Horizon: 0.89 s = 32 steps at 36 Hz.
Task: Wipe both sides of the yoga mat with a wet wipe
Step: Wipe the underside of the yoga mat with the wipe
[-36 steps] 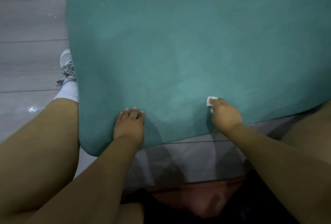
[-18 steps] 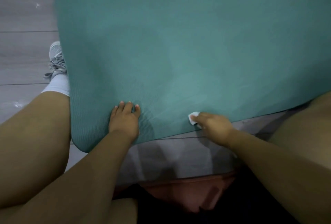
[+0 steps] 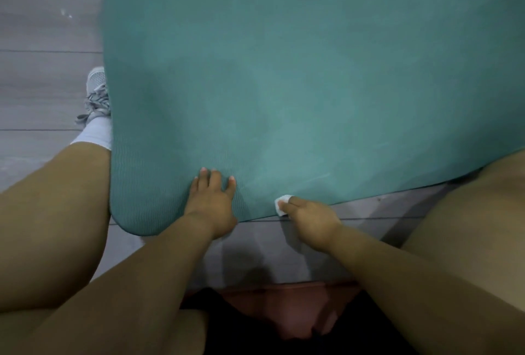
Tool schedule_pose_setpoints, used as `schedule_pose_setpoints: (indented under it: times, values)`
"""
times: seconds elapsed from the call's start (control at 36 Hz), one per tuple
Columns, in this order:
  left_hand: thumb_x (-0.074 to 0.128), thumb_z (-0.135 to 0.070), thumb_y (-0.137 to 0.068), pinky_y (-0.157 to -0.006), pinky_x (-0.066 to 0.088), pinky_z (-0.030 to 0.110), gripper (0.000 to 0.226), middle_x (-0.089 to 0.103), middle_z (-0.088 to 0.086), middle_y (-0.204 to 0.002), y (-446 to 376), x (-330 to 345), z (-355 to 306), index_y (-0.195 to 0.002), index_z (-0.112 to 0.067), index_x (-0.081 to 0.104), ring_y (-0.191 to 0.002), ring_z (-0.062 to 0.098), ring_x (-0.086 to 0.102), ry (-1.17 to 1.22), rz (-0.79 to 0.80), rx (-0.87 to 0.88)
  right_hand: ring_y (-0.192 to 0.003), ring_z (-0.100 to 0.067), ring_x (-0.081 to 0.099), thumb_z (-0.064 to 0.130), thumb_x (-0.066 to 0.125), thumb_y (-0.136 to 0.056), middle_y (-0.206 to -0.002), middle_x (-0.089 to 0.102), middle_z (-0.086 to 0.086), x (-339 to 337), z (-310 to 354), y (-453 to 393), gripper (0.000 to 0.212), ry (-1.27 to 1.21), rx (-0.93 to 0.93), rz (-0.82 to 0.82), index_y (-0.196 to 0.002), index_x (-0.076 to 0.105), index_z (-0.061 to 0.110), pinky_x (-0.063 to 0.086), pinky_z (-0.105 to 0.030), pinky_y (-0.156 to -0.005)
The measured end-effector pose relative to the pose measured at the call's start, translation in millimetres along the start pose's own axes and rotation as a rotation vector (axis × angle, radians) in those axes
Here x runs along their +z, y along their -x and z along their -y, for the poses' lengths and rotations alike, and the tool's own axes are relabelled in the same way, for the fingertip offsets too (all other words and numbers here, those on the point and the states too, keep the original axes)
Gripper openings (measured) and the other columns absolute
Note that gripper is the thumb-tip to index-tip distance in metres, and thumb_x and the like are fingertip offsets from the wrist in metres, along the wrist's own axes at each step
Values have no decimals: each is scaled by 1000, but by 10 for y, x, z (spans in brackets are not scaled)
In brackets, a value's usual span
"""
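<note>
At the near edge of the teal yoga mat (image 3: pixel 284 84), the right hand (image 3: pixel 308 217) pinched a small folded white wet wipe (image 3: pixel 282 204) under its fingertips, with the wipe pressed right on the mat's border where it met the grey plank floor (image 3: pixel 42 27). A second earlier that same wipe had been further up on the mat surface, away from the edge; half a second earlier it had come down and across toward the other hand; now it sat at the very rim. So the stroke had travelled toward the person's body and run out of mat.

Just beside the wipe, on the thumb side of the right hand, the left hand (image 3: pixel 211 201) lay flat with its fingers spread and straight, pressing the mat down near its rounded corner. It had kept that place through all three moments, grasping nothing and only pinning the sheet so that it did not slide under the rubbing.

Beyond the left hand, past the mat's side edge, a grey laced trainer (image 3: pixel 96 96) and white sock (image 3: pixel 95 133) showed.

By my reading, one pull of the wipe was finished here, and the next pass would have to start higher up again. Only this upper face showed; the underside looked not yet turned up.
</note>
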<state>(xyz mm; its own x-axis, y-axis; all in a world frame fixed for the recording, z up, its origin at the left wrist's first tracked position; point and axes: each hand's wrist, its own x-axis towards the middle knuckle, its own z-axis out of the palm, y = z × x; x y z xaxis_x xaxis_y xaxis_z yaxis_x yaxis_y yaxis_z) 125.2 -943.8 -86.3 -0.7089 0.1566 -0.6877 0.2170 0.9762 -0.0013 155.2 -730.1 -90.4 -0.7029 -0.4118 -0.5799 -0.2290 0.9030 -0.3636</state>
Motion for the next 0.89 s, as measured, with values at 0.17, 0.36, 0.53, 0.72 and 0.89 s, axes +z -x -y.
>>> schedule_pose_setpoints:
  times: [0.17,0.36,0.53,0.72,0.89]
  values:
    - [50,-52,-91,-115,-2,55,89,-7,22,-154,46,64,-113,-151,-12,-2,-139,50,-10,-117,2,25,-124,-26,46,2,47,-88,-137,45,-7,-67,-508,182,39,-178,340,-186,-124,52,17,35,-28,-102]
    - [35,-24,-98,-110,26,47,53,21,22,-151,140,-72,-194,-146,-6,22,-136,45,25,-200,30,150,-115,-31,49,2,43,-85,-133,38,-10,-29,-464,193,43,-215,365,-178,-126,45,17,37,-36,-101]
    - [35,-23,-97,-83,44,37,33,58,12,-123,260,-339,-77,-124,-12,50,-108,34,57,-54,-244,206,-115,-36,46,2,43,-83,-136,28,-13,-88,-287,230,55,-107,323,-159,-136,33,14,42,-40,-97]
    - [41,-26,-76,-28,39,28,34,69,10,-66,373,-576,42,-82,-11,71,-41,30,60,23,-731,370,-100,-36,53,5,39,-90,-124,35,-14,-501,-318,336,45,6,408,-339,-132,41,20,44,-40,-82]
    - [47,-39,-80,-38,50,30,23,72,3,-77,587,-777,116,-97,-25,52,-55,26,67,178,-860,366,-107,-31,44,4,41,-91,-125,35,-10,-1225,-328,515,42,192,319,-535,-130,47,19,37,-34,-69]
